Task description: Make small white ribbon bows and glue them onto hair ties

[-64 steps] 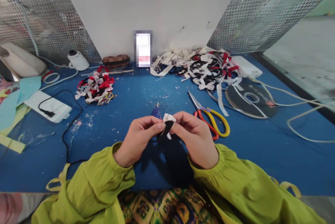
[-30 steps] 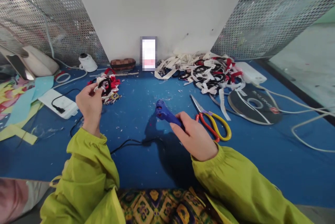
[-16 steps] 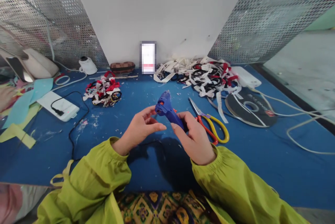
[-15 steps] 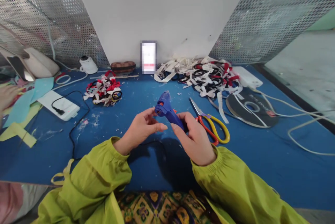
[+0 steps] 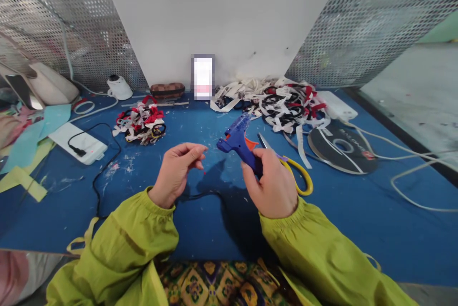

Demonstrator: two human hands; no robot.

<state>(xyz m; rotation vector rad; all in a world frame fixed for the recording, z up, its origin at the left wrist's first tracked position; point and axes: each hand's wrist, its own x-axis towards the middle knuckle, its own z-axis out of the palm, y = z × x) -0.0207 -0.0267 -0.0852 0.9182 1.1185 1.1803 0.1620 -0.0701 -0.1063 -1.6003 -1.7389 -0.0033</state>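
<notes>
A blue hot glue gun [image 5: 236,138] with an orange trigger is held by its handle in my right hand [image 5: 275,184], its nozzle end tilted up and away from me. My left hand [image 5: 179,170] is raised to the left of the gun, apart from it, with thumb and fingertips pinched together. Whatever the pinch may hold is too small to make out. Scissors [image 5: 302,174] with yellow and red handles lie beyond my right hand, partly covered by it. Below the left fingertips is a tiny red speck [image 5: 204,173].
A small heap of red, white and black ribbon pieces [image 5: 141,122] lies left, a larger ribbon heap [image 5: 286,103] back right. A black spool disc [image 5: 341,148] and white cable are on the right. A white power box [image 5: 80,142] with a black cord sits left. A phone [image 5: 202,77] stands behind.
My left hand has moved left, off the glue gun, and its fingers have closed into a pinch. The gun has turned in my right hand, so its side and orange trigger now show.
</notes>
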